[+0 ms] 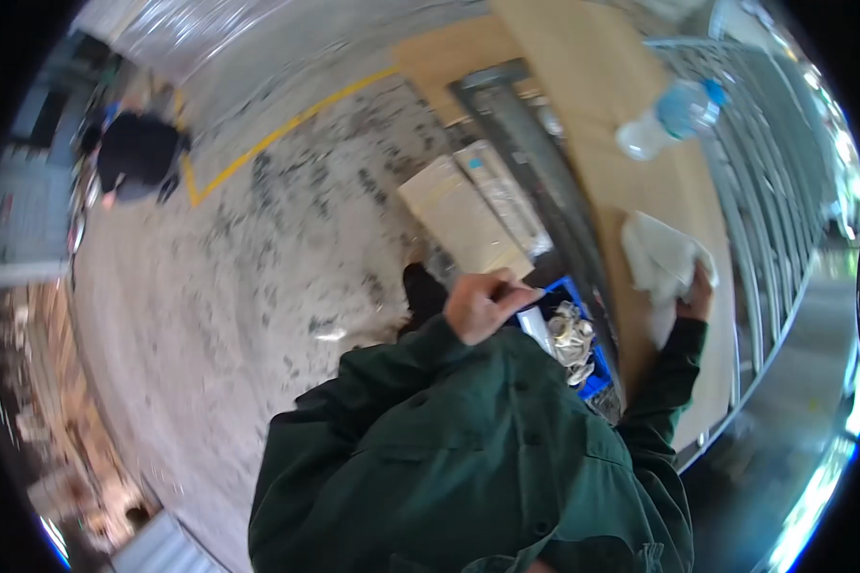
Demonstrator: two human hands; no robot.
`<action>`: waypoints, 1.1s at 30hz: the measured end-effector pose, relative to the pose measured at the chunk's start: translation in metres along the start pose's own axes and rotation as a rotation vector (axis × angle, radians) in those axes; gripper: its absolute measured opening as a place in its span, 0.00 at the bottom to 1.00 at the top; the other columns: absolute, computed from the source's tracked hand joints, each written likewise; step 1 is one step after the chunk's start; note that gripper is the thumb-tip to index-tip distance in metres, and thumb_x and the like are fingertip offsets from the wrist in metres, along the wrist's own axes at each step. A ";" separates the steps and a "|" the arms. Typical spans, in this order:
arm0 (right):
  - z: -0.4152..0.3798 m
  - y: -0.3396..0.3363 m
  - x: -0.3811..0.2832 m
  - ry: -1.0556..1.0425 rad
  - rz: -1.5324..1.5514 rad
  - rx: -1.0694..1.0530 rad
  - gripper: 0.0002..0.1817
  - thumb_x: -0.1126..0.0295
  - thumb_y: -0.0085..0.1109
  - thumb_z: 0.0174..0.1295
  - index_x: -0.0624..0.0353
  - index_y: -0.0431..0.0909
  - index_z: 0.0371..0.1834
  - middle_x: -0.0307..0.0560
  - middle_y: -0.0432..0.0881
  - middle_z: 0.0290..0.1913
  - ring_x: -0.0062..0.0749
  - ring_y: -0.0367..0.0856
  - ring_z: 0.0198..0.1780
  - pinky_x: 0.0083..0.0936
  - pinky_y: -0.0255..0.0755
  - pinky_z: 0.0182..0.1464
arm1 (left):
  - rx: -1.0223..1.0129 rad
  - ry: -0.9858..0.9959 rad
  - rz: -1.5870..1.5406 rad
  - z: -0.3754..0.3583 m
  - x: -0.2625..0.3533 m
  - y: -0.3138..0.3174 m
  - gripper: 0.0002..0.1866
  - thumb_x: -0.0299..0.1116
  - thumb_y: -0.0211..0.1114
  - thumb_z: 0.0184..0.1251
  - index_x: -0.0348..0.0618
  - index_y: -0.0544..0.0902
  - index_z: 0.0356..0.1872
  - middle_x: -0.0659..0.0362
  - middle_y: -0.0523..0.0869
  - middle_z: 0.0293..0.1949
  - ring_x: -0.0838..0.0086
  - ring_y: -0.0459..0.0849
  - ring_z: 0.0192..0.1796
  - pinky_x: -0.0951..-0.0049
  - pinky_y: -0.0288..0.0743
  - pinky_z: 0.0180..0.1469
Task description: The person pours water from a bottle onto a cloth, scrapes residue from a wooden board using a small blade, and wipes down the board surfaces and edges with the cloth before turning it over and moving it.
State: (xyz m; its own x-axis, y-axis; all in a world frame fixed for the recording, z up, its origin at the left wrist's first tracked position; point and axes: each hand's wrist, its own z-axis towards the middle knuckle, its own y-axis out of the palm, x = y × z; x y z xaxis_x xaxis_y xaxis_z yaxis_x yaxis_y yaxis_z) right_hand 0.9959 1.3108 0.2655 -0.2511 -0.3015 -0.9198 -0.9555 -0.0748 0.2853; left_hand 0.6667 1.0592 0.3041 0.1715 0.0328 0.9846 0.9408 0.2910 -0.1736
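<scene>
My left hand (490, 306) is in front of my chest, above the near end of a cardboard box. Its thumb and fingers are pinched together, and whatever they hold is too small to make out. My right hand (698, 292) grips the lower right edge of a white cloth (657, 253) on the brown board surface (597, 115). Farther up that surface a clear plastic bottle (674, 116) with a blue cap and label lies on its side. Close to my left hand, a blue crate (597, 380) holds a tangle of whitish material (571, 339).
Flat cardboard boxes (468, 215) lie beside a dark metal beam (545, 158). Metal bars (760, 191) run along the right side. A person in dark clothing (139, 153) is at the upper left, near a yellow floor line (277, 134).
</scene>
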 end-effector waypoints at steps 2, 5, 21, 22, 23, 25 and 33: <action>-0.020 0.002 -0.004 -0.058 0.039 0.069 0.18 0.67 0.53 0.56 0.60 0.70 0.50 0.44 0.76 0.45 0.29 0.74 0.47 0.27 0.68 0.48 | -0.103 -0.149 -0.156 0.017 -0.007 0.001 0.07 0.29 0.62 0.56 0.36 0.80 0.34 0.64 0.80 0.22 0.87 0.74 0.25 0.85 0.66 0.28; -0.085 0.085 -0.033 -0.103 0.083 -0.016 0.14 0.70 0.49 0.60 0.65 0.70 0.47 0.45 0.76 0.41 0.28 0.75 0.43 0.24 0.69 0.44 | -0.171 -0.131 -0.186 0.045 0.027 -0.001 0.13 0.29 0.61 0.57 0.35 0.78 0.42 0.67 0.77 0.23 0.87 0.73 0.28 0.86 0.68 0.32; -0.190 0.175 -0.027 0.003 -0.068 -0.168 0.25 0.69 0.52 0.52 0.66 0.61 0.53 0.49 0.71 0.42 0.33 0.71 0.44 0.24 0.65 0.47 | -0.174 0.241 -0.287 0.009 0.033 0.048 0.22 0.41 0.72 0.41 0.41 0.79 0.38 0.54 0.78 0.28 0.66 0.79 0.29 0.73 0.70 0.30; -0.188 0.171 -0.026 0.044 0.053 -0.166 0.27 0.68 0.52 0.52 0.67 0.59 0.55 0.50 0.71 0.43 0.34 0.71 0.45 0.25 0.65 0.47 | -0.155 0.181 -0.370 0.007 0.030 0.047 0.20 0.40 0.71 0.42 0.40 0.79 0.36 0.54 0.78 0.27 0.66 0.79 0.29 0.73 0.69 0.30; -0.183 0.158 -0.028 0.104 0.019 -0.205 0.26 0.65 0.51 0.55 0.66 0.60 0.55 0.50 0.71 0.46 0.36 0.71 0.47 0.27 0.65 0.49 | -0.139 0.121 -0.449 0.005 0.027 0.048 0.19 0.39 0.70 0.43 0.39 0.79 0.35 0.54 0.78 0.25 0.67 0.79 0.28 0.73 0.69 0.30; -0.172 0.130 -0.029 0.172 -0.065 -0.301 0.24 0.61 0.49 0.58 0.66 0.62 0.54 0.51 0.71 0.48 0.37 0.71 0.49 0.31 0.65 0.51 | -0.062 0.066 -0.543 0.002 0.023 0.044 0.16 0.38 0.69 0.46 0.38 0.79 0.33 0.54 0.78 0.24 0.69 0.79 0.27 0.74 0.69 0.30; -0.180 0.117 -0.012 0.165 -0.498 -0.525 0.24 0.67 0.59 0.50 0.66 0.66 0.49 0.47 0.76 0.40 0.30 0.76 0.37 0.25 0.70 0.40 | -0.051 -0.066 -0.709 -0.003 0.024 0.029 0.13 0.35 0.67 0.51 0.37 0.78 0.33 0.58 0.78 0.23 0.77 0.77 0.27 0.77 0.68 0.31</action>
State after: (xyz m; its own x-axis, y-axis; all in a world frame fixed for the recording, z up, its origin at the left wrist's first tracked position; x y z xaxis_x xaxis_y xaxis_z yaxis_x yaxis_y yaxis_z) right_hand 0.9151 1.1347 0.3581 0.2586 -0.2490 -0.9334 -0.7403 -0.6718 -0.0259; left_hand 0.6990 1.0657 0.3224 -0.5033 -0.0900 0.8594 0.8318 0.2187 0.5101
